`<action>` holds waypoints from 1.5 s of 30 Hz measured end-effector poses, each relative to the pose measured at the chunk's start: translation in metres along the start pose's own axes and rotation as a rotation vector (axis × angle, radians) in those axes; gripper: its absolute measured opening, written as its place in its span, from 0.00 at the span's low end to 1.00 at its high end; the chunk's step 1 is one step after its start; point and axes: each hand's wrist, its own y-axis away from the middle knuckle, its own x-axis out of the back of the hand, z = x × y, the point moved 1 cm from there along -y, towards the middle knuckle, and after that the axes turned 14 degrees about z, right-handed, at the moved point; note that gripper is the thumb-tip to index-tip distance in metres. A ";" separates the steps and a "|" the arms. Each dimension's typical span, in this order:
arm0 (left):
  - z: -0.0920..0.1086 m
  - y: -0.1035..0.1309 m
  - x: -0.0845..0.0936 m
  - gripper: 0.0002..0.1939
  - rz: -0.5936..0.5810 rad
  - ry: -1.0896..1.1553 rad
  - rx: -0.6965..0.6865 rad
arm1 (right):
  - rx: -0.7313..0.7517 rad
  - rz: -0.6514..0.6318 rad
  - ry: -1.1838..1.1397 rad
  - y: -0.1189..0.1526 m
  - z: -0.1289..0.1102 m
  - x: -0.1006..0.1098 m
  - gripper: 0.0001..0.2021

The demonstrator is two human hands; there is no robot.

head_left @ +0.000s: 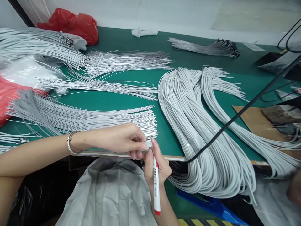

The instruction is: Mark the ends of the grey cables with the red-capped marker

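My left hand [125, 139] reaches in from the left, a bracelet [69, 142] around its wrist. Between its thumb and fingers is a small whitish piece [148, 143]; its exact kind is unclear. Just to the right, my right hand [156, 163] is closed around a white marker pen [156, 185] with dark lettering and a red end pointing down toward me. The right fingertips meet the left hand at the whitish piece, so the marker's upper end is hidden. Behind both hands lies a bundle of thin white wires [117, 117], its cut ends near my fingers.
Thick grey cables [199, 131] droop over the front edge at right. More wire bundles [122, 61] lie farther back on the green table [131, 97]. Red bags [70, 25] stand at the back left. A black cord [235, 119] slants across the right side, above some cardboard [249, 121].
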 end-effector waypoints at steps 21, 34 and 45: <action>0.001 -0.002 -0.007 0.12 -0.090 -0.137 0.011 | -0.213 -0.495 -0.126 -0.042 0.004 0.014 0.18; -0.004 -0.001 0.000 0.13 0.006 -0.040 0.021 | -0.237 -0.070 -0.080 -0.028 0.007 0.015 0.14; -0.002 -0.002 0.000 0.15 -0.032 -0.028 -0.030 | -0.057 0.014 -0.018 -0.002 0.005 0.003 0.22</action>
